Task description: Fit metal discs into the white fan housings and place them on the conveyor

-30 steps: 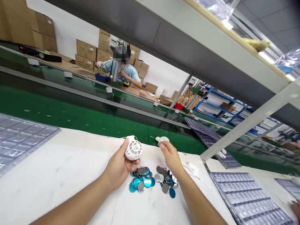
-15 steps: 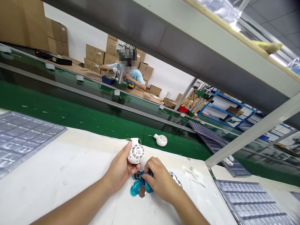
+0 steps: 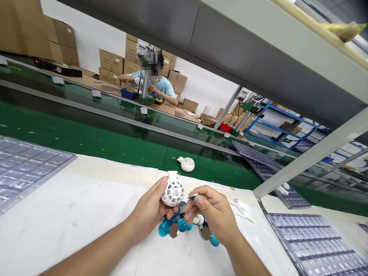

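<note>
Holding a white round case (image 3: 174, 192), the left hand (image 3: 148, 215) has its fingers clamped about the left side and bottom, with the thumb at the upper left rim. The slotted face is turned toward the viewer, its short neck at the top, above the bench (image 3: 83, 206) and near the far edge. Just beside the case, the right hand (image 3: 218, 215) pinches a thin disc (image 3: 193, 195) between thumb and fingers, seen nearly edge-on.

Below the hands, blue and silver discs (image 3: 167, 226) lie in a loose heap on the bench, partly hidden by the fingers. White scraps (image 3: 241, 208) lie to the right, near the far edge. Past that edge, a second case (image 3: 187, 165) rests on a green belt (image 3: 136, 147). One plastic tray (image 3: 28, 171) lies toward the left end, another tray (image 3: 320, 242) to the right.

A grey shelf (image 3: 259, 51) hangs overhead. Across the belt, a person in light blue (image 3: 167, 88) sits near cardboard boxes (image 3: 111, 62); a blue rack (image 3: 286, 126) stands farther right.
</note>
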`<state>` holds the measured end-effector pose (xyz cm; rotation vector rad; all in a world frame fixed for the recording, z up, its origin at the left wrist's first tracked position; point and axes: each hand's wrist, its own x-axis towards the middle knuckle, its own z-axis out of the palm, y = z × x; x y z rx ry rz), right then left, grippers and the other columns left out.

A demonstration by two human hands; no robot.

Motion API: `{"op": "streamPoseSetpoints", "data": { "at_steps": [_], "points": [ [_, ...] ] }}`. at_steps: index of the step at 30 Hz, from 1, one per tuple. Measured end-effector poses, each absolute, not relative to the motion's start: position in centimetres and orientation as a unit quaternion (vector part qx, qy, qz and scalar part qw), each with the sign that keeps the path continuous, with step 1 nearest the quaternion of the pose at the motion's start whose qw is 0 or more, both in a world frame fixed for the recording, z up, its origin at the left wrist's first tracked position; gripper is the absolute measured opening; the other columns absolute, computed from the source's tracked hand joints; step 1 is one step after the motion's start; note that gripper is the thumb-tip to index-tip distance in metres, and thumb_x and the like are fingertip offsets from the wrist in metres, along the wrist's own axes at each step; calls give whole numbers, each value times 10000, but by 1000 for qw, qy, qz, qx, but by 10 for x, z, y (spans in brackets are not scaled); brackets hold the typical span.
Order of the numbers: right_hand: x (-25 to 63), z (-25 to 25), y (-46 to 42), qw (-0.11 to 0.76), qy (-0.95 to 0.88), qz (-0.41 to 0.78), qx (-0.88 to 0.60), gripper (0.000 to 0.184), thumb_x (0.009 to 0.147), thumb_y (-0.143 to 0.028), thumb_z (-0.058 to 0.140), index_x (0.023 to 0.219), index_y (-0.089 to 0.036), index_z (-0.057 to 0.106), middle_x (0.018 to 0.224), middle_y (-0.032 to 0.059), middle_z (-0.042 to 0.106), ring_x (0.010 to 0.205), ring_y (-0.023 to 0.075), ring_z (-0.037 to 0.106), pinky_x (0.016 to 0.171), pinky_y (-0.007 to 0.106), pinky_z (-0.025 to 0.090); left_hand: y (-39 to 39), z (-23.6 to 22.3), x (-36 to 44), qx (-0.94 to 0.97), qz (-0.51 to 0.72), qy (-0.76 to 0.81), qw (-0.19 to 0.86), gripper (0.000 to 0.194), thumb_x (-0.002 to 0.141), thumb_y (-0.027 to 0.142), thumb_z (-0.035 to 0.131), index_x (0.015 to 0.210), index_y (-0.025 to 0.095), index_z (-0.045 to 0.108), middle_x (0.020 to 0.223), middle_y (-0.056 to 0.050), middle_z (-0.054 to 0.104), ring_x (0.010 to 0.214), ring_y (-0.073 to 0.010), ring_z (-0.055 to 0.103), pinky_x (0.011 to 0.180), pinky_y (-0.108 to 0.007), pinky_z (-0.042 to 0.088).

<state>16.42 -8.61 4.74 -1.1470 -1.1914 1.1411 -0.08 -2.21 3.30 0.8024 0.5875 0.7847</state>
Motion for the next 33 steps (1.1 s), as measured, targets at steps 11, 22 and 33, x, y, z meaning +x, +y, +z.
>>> {"op": "streamPoseSetpoints", "data": {
  "at_steps": [11, 22, 33],
  "points": [
    [152, 40, -98, 498, -541, 411, -539, 263, 919, -471, 563, 1003, -239, 474, 598, -52, 632, 412, 92, 483, 410, 199, 384, -27, 26, -2, 439, 337, 261, 791, 332, 939, 532, 432, 1086, 247, 520, 608, 12, 583, 520, -144, 535, 486, -234, 454],
    [150, 36, -93, 464, -580, 323, -587, 126, 903, -357, 574, 923, -234, 557, 535, -65, 568, 485, 123, 529, 487, 235, 419, -26, 20, -3, 488, 309, 228, 784, 395, 924, 548, 448, 1166, 246, 529, 649, 9, 547, 555, -151, 524, 459, -221, 426],
    [136, 40, -93, 527, -457, 548, -462, 697, 711, -648, 660, 1240, -249, 444, 843, 22, 613, 726, 206, 617, 593, 309, 513, -33, 35, -9, 519, 272, 154, 796, 595, 759, 481, 725, 1220, 229, 445, 713, 27, 556, 531, -102, 439, 503, -235, 378]
  ]
}}
